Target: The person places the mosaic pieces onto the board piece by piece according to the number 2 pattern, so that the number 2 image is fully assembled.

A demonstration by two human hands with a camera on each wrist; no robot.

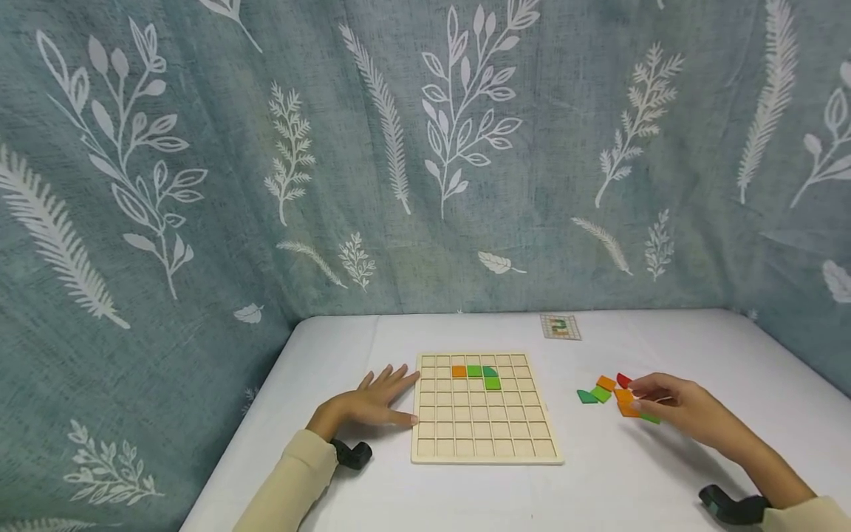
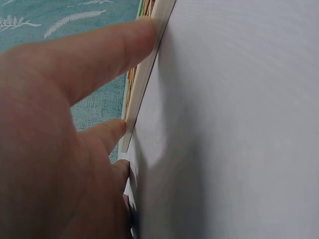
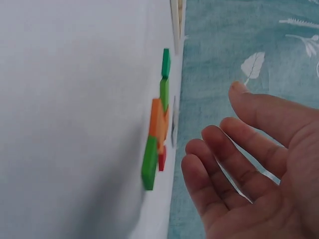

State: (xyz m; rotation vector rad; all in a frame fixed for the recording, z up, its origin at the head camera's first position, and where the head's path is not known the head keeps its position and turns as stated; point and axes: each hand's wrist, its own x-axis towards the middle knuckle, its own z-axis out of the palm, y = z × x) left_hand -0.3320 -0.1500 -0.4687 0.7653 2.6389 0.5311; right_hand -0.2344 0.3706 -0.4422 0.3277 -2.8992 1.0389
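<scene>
A pale wooden grid board [image 1: 482,427] lies on the table with an orange square [image 1: 459,372], a green square [image 1: 474,371], a dark green rounded piece [image 1: 490,371] and another green square [image 1: 493,383] in its cells. The left hand [image 1: 368,403] is spread, its fingertips and thumb touching the board's left edge; the left wrist view shows this contact. Over a small group of loose pieces at the right, including an orange one [image 1: 605,383] and a dark green one [image 1: 587,397], hovers the right hand [image 1: 685,410]. Its fingers are apart and hold nothing in the right wrist view [image 3: 264,154].
A small patterned card [image 1: 561,327] lies behind the board, toward the table's back edge. The table has a white cover [image 1: 372,491]. A teal curtain with white leaf prints [image 1: 399,258] hangs behind and at the sides.
</scene>
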